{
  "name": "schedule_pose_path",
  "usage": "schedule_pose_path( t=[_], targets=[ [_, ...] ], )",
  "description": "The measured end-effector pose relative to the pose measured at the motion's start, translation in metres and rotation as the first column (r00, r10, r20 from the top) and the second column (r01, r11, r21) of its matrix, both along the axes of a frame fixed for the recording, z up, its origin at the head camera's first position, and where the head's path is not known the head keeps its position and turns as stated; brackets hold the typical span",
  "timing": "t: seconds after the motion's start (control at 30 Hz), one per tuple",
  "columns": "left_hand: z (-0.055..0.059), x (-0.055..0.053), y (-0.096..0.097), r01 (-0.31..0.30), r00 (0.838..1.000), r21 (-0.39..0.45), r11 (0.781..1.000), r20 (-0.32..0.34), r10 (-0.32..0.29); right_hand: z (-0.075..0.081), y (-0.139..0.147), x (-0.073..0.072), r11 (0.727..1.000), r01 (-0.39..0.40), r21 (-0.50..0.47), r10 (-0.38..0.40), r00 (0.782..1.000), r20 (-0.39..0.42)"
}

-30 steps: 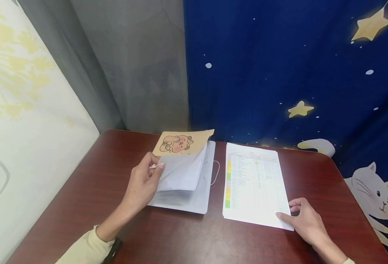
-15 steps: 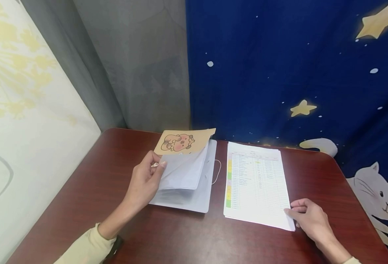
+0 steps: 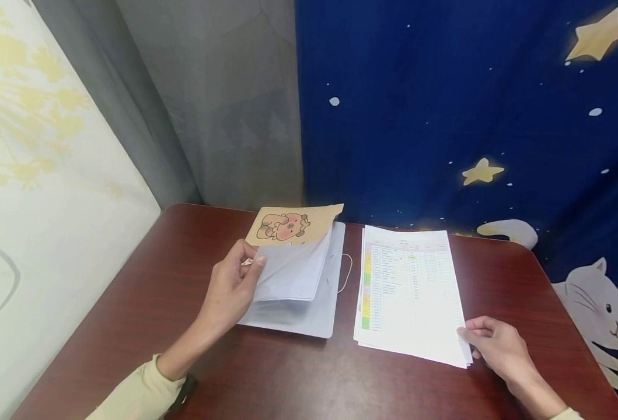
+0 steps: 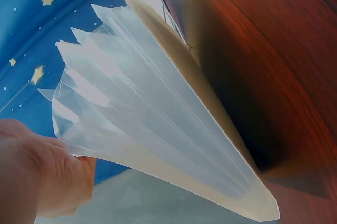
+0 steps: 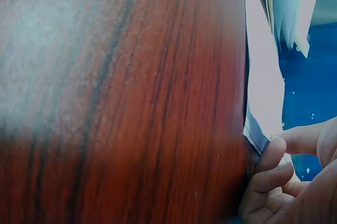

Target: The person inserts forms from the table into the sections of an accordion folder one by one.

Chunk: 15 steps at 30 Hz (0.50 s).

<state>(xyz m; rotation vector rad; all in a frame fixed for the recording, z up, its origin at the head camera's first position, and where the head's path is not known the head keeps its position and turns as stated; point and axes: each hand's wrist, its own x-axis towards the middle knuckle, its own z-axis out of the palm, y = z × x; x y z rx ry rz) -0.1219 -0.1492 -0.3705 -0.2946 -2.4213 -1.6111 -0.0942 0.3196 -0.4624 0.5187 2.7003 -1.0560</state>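
An accordion file folder (image 3: 335, 280) stands partly opened on the table, its tan cover (image 3: 319, 220) bearing a cartoon animal. My left hand (image 3: 230, 286) pinches the folder's near upper edge and holds it up. Fanned translucent pockets (image 4: 131, 87) show in the left wrist view. To the right lies a stack of printed sheets (image 3: 414, 291), with a table of rows and coloured cells down its left side. My right hand (image 3: 500, 347) pinches the stack's lower right edge between thumb and fingers. In the right wrist view, the paper corner (image 5: 258, 137) lifts slightly off the wood.
The dark red wooden table (image 3: 335, 385) ends at a grey curtain (image 3: 235, 116) and a blue star-patterned curtain (image 3: 393, 116). A pale wall (image 3: 51, 175) stands on the left. A thin elastic loop (image 3: 348, 274) extends from the folder's right side.
The right thumb has slid outward to the sheets' edge. The top sheet has shifted slightly, so the sheets below show more at the edges. My left hand stays on the folder.
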Motion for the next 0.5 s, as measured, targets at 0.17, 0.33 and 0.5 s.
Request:
schedule_pose_path(
  t=[0.17, 0.33, 0.5],
  targets=[
    [-0.016, -0.008, -0.005, -0.01, 1.0, -0.012, 1.0, -0.011, 0.01, 0.005, 0.002, 0.0, 1.0, -0.017, -0.005, 0.017, 1.0, 0.025],
    [-0.024, -0.013, -0.007, -0.008, 0.999, -0.009, 1.0, -0.031, 0.008, 0.011, 0.005, -0.001, 0.999, -0.009, -0.048, 0.01, 1.0, 0.017],
    [-0.024, -0.012, -0.007, -0.009, 1.0, -0.009, 1.0, -0.029, 0.009, 0.013, 0.008, -0.002, 0.983, -0.002, -0.186, 0.008, 0.999, 0.033]
  ],
)
